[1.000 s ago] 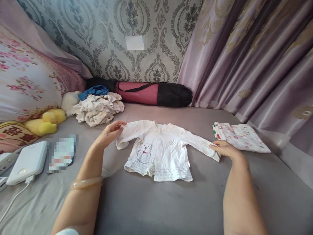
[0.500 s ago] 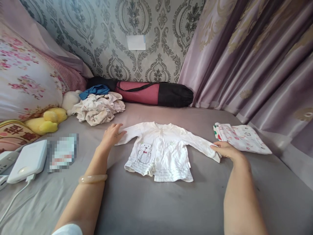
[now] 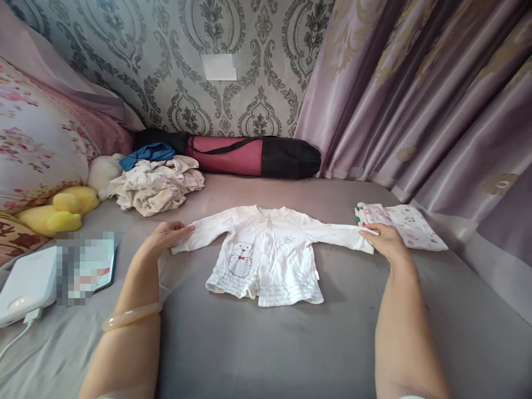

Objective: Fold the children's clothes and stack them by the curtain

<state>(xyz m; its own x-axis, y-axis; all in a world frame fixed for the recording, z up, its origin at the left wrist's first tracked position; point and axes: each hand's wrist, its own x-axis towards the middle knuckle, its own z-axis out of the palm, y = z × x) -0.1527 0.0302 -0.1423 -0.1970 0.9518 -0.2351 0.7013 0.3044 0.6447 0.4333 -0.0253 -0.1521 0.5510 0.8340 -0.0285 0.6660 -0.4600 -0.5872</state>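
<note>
A small white long-sleeved baby shirt (image 3: pixel 266 255) with a bear print lies flat, front up, on the grey bed sheet (image 3: pixel 266 343), both sleeves stretched out sideways. My left hand (image 3: pixel 166 235) pinches the cuff of the shirt's left sleeve. My right hand (image 3: pixel 384 239) holds the end of the right sleeve, fingers closed on the fabric. A pale bangle (image 3: pixel 131 316) sits on my left forearm.
A folded patterned garment (image 3: pixel 409 224) lies just beyond my right hand. A heap of unfolded clothes (image 3: pixel 155 183) sits at the back left, with a rolled red and black mat bag (image 3: pixel 253 156) by the wall. Plush toys (image 3: pixel 62 208), a white device (image 3: pixel 25 285) and pillows line the left; curtains hang right.
My left hand drew the left sleeve outward and down, laying it straight. My right hand shifted the right sleeve up slightly. Both sleeves now lie in a line.
</note>
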